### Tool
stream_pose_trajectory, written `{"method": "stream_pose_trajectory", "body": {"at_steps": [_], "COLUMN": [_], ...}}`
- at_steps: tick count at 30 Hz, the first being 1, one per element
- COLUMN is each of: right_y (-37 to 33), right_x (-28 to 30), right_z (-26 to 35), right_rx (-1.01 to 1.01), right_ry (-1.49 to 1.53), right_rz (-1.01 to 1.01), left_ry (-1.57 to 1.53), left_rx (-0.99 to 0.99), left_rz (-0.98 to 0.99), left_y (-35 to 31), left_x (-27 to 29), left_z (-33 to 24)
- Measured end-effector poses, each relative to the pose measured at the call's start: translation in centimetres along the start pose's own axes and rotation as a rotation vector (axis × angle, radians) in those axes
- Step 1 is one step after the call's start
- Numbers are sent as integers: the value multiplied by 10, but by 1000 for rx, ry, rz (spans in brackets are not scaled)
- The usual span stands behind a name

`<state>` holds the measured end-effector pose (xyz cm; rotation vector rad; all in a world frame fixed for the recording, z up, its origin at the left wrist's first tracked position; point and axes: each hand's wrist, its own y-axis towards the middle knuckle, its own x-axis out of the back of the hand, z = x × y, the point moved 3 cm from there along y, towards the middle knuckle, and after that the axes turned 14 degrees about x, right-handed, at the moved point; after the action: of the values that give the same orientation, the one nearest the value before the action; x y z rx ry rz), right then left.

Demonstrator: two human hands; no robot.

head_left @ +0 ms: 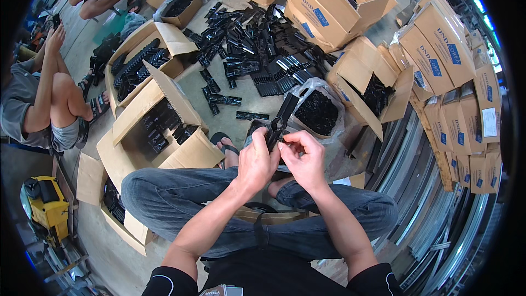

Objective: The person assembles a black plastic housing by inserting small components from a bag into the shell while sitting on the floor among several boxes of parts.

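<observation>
Between my knees, my left hand (pixel 255 160) is closed around a long black part (pixel 285 111) with a flat upper end and a rounded, clip-like middle. The part tilts up and to the right. My right hand (pixel 304 160) meets it from the right, thumb and fingertips pinched together against its lower end. Whatever lies in that pinch is too small or hidden to name. Just beyond my hands stands a clear plastic bag (pixel 318 111) full of small black pieces. A single black part (pixel 252 115) lies on the floor to the left of the held one.
A large heap of black parts (pixel 241 38) spreads over the floor ahead. Open cartons of black parts stand left (pixel 129 148), far left (pixel 170 44) and right (pixel 402 85). Stacked cartons (pixel 438 49) and metal profiles (pixel 416 230) line the right. Two people (pixel 33 98) sit at left.
</observation>
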<state>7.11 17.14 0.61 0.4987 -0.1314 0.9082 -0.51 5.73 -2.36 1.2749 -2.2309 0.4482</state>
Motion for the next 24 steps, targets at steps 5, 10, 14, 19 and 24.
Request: {"method": "stream_pose_trajectory", "body": {"at_steps": [5, 10, 14, 19, 24], "right_y": [-1, -1, -1, -1, 2], "right_x": [0, 0, 0, 2, 4], "right_z": [-1, -2, -1, -6, -4], "right_rx": [-10, -17, -6, -59, -29], "right_ry": [2, 24, 13, 87, 59], "right_rz": [-6, 7, 23, 37, 104], "left_ry": [-12, 8, 10, 23, 33], "left_rx": [-31, -11, -23, -26, -26], "left_rz": [-24, -17, -8, -5, -17], "left_y": [0, -1, -1, -1, -1], "left_x": [0, -1, 1, 0, 1], "left_z": [-1, 2, 0, 0, -1]}}
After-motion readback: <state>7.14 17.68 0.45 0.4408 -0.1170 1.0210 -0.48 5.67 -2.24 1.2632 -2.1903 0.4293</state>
